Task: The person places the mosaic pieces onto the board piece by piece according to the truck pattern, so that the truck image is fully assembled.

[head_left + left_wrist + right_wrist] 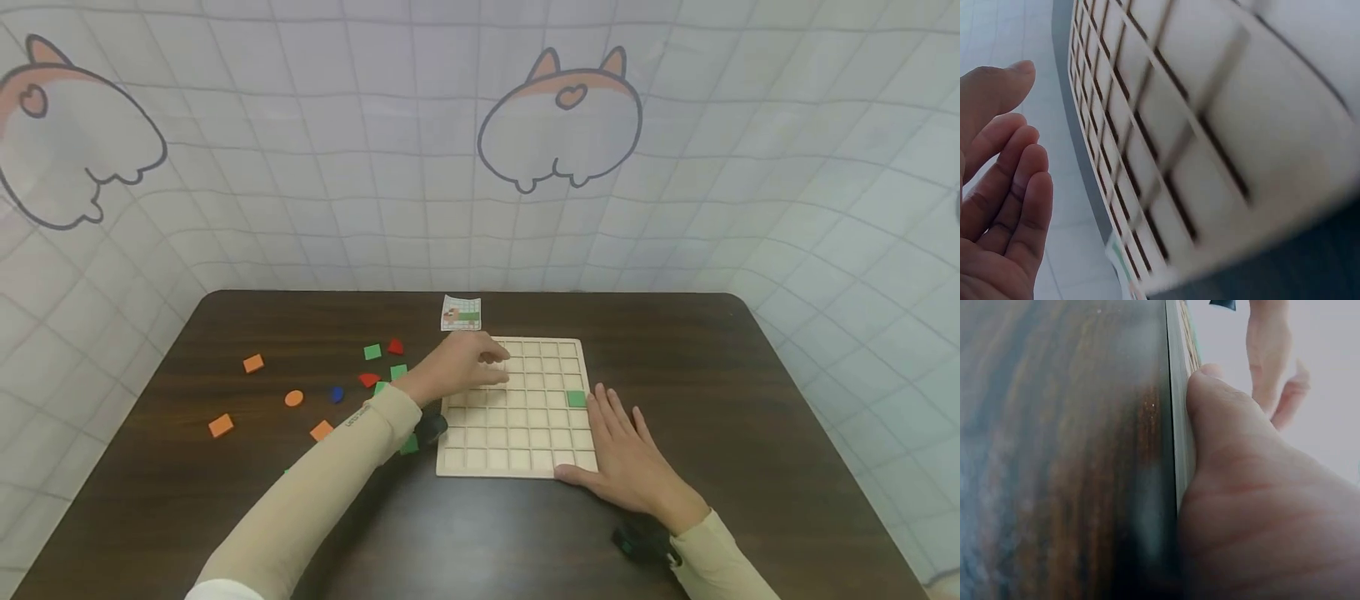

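Note:
A pale wooden grid board [517, 437] lies on the dark table, with one green square tile [576, 399] in a cell near its right edge. Above the board's upper left part is my left hand [468, 362], thumb and fingers loosely bent and apart. The left wrist view shows nothing between the fingers of that left hand [1007, 187]. My right hand [633, 467] rests with extended fingers along the board's right side, its thumb touching the near right corner. In the right wrist view, the thumb of the right hand [1241, 487] lies against the board's edge.
A small picture card [461, 317] lies beyond the board. Left of it are scattered orange squares [221, 426], an orange disc [294, 398], a blue piece [337, 394], red pieces [396, 346] and green squares [372, 352]. My left forearm [330, 475] covers some pieces.

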`<state>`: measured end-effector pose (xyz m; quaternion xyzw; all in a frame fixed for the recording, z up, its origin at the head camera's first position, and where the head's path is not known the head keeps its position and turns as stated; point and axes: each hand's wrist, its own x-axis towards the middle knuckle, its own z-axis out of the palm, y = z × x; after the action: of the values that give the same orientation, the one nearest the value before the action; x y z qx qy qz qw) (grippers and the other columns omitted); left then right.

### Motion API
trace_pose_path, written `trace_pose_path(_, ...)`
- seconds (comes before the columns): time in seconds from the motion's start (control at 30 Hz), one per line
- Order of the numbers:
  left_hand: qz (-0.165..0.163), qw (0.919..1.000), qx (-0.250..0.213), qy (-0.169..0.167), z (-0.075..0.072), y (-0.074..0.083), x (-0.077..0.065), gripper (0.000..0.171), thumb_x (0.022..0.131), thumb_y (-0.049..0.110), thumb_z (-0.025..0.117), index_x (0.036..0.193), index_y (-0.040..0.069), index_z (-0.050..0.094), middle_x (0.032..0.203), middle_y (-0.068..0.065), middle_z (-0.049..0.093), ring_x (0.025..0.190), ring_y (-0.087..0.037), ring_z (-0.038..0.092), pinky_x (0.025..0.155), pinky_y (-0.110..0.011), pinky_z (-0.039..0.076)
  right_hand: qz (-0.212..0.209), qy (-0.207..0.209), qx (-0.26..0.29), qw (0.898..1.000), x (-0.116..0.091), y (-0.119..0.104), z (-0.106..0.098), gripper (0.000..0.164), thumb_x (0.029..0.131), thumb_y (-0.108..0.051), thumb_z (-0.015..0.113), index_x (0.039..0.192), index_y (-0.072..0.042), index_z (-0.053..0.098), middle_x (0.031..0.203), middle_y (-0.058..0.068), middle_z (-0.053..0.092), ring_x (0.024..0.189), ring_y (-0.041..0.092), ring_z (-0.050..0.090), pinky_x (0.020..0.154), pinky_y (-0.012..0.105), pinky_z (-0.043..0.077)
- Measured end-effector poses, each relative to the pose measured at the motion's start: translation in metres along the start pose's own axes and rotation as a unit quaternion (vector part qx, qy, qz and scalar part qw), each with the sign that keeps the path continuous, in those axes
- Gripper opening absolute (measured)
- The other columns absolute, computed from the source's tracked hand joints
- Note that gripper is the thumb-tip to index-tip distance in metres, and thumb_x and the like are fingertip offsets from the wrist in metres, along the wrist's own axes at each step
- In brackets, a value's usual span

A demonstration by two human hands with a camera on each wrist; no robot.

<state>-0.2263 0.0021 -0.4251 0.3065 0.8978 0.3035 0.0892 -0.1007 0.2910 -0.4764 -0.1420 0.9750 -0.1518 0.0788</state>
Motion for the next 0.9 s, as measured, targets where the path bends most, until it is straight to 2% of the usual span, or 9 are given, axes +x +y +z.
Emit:
trace_pose_path(0.23, -0.011, 0.9994, -0.007, 0.031, -0.024, -0.022, -0.018, 0.039, 0.094, 0.024, 0.077, 0.127, 0.005, 0.073, 0.123, -0.011, 0.076, 0.114, -0.025, 0.071, 0.095, -0.04, 0.058, -0.008, 0.008, 0.005, 1.0, -0.002, 0.001, -0.001, 0.121, 0.087, -0.081, 0.056, 0.165, -0.001, 0.011, 0.174, 0.021, 0.006, 0.163, 0.043, 0.008, 0.126, 0.071, 0.01)
trace_pose_path(0.47, -0.052, 0.9965, 0.007, 0.064, -0.044, -0.041, -0.04, 0.039, 0.094, 0.026, 0.077, 0.126, 0.005, 0.074, 0.117, -0.01, 0.075, 0.104, -0.023, 0.072, 0.091, -0.04, 0.06, -0.012, 0.009, 0.002, 1.0, 0.0, 0.0, 0.001, 0.121, 0.087, -0.082, 0.055, 0.166, -0.001, 0.011, 0.175, 0.021, 0.006, 0.163, 0.042, 0.008, 0.126, 0.07, 0.01)
trace_pose_path(0.9, -0.111, 0.9909, 0.002, 0.077, -0.066, -0.078, -0.075, 0.043, 0.094, 0.028, 0.077, 0.131, 0.007, 0.071, 0.127, -0.011, 0.073, 0.109, -0.027, 0.07, 0.093, -0.046, 0.059, -0.01, 0.011, -0.008, 1.0, -0.001, 0.0, 0.003, 0.122, 0.087, -0.083, 0.054, 0.165, 0.0, 0.012, 0.174, 0.022, 0.007, 0.162, 0.043, 0.009, 0.126, 0.071, 0.011)
